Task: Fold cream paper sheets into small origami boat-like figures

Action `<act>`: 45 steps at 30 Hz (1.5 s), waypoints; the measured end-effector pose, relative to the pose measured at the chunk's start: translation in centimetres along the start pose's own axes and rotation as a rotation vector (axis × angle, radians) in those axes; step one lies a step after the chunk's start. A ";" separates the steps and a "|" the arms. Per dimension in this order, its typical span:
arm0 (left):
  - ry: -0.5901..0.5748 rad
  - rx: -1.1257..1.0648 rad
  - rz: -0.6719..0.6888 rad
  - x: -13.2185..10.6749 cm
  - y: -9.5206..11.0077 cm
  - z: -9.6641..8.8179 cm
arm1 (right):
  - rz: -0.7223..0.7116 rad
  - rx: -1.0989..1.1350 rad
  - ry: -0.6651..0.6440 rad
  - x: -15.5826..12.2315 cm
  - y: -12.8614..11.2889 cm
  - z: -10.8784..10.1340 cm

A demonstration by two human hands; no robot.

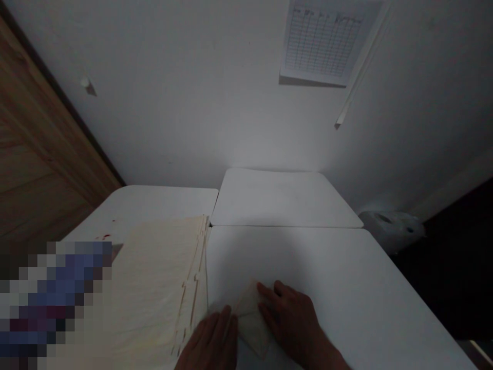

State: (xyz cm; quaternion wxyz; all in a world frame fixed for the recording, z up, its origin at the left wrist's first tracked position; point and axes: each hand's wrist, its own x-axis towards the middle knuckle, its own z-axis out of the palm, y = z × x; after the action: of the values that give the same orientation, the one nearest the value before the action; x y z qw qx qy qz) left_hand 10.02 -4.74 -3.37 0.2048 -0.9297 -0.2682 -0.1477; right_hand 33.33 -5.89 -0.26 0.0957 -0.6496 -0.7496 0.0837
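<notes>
My left hand [210, 341] and right hand [288, 321] lie palm-down, fingers touching a pale folded paper [251, 321] between them, grip unclear; file folders [154, 293] lie just left of my left fingers on the desk [331, 277].

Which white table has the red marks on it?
The left table: small red specks sit on it, just beyond the manila folders. The far table and near table lie to its right.

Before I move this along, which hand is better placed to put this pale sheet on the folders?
Probably your left hand: it sits beside the stack of folders, against the pale sheet. Your right hand is on the sheet's far side from the folders.
</notes>
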 end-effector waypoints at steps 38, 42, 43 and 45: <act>0.064 -0.407 -0.236 5.3 0.3 1.8 | 0.075 -0.023 0.143 -3.2 2.7 -0.8; -0.014 -0.458 -0.313 5.8 0.5 1.6 | 0.132 0.055 0.167 -1.5 1.7 -0.8; -0.030 -0.465 -0.325 5.9 0.5 1.5 | 0.137 0.068 0.156 -1.2 1.4 -0.8; -0.044 -0.476 -0.351 6.1 0.5 1.2 | 0.157 0.081 0.129 -0.7 1.0 -0.9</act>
State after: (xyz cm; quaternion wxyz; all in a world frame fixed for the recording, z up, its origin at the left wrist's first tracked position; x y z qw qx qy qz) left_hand 15.46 -1.85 -2.20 -0.0534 -0.8940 -0.3870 -0.2194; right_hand 34.59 -6.42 0.32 0.1633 -0.7058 -0.6848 0.0790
